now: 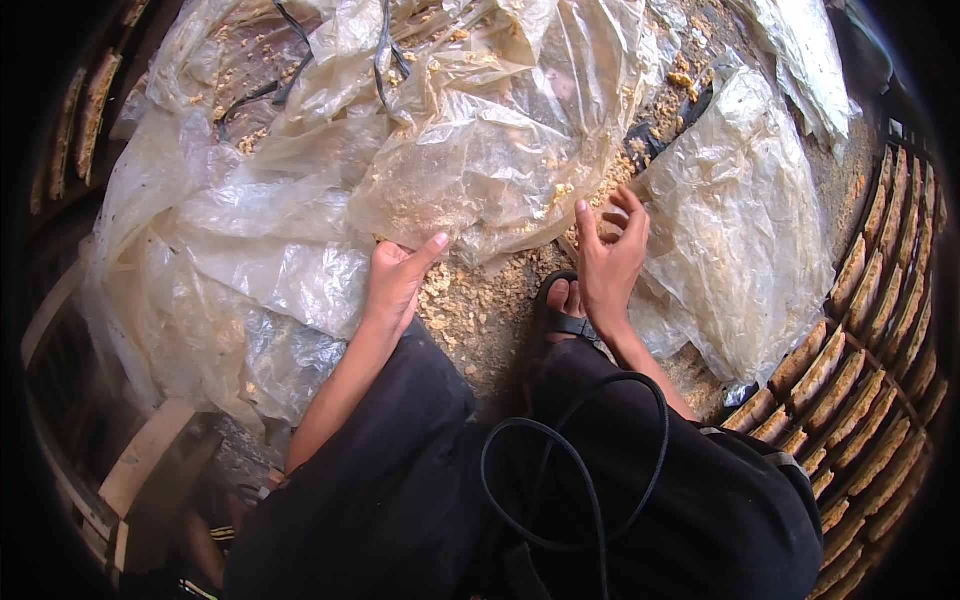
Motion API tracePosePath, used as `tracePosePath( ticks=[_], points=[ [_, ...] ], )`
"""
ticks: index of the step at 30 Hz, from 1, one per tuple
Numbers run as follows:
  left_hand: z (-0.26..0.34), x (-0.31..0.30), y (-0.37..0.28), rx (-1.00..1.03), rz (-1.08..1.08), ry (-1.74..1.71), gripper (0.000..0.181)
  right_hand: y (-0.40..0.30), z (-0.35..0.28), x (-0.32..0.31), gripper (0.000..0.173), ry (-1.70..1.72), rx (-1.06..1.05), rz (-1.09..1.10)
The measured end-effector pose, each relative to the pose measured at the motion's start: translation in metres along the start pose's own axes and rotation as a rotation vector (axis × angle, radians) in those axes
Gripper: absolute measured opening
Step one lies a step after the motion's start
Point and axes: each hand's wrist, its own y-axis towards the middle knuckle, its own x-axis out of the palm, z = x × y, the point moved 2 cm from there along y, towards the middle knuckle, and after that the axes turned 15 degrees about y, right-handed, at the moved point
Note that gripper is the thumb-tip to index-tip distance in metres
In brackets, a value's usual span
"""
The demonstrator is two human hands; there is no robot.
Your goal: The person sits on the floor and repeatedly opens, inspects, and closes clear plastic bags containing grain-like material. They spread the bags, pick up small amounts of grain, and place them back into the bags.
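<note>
Clear, crumpled plastic sheeting (480,157) with yellowish crumbs on it lies before me. My left hand (401,281) grips the near edge of the sheeting between thumb and fingers, the thumb pointing up and right. My right hand (615,251) is raised at the sheeting's right edge, its fingers apart and curled, with nothing seen in it. Close to its right side lies another crumpled, whitish plastic bag or sheet (742,225). Pale crumbs (457,307) are scattered on the ground between my hands. Dark strips (289,75) rest on the sheeting at the upper left.
Racks holding rows of rough brown slabs (847,390) stand at the right, with more slabs (97,112) at the far left. A wooden beam (146,454) is at the lower left, near part of another person's arm (202,544). A black cable (577,442) loops over my lap.
</note>
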Motion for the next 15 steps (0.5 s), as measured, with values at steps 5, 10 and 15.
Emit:
tracePosePath(
  ticks=[5,10,15],
  points=[
    [0.014,-0.022,0.015,0.045,0.066,0.056,0.037,0.032,0.030,-0.003,0.041,0.034,0.136,-0.369],
    [0.047,-0.028,0.018,0.157,0.148,-0.228,0.044,0.020,0.021,-0.001,0.041,0.505,0.653,-0.383],
    [-0.023,-0.045,0.012,-0.010,0.043,-0.297,0.062,0.003,0.011,0.004,0.050,0.866,0.900,-0.525]
  ],
)
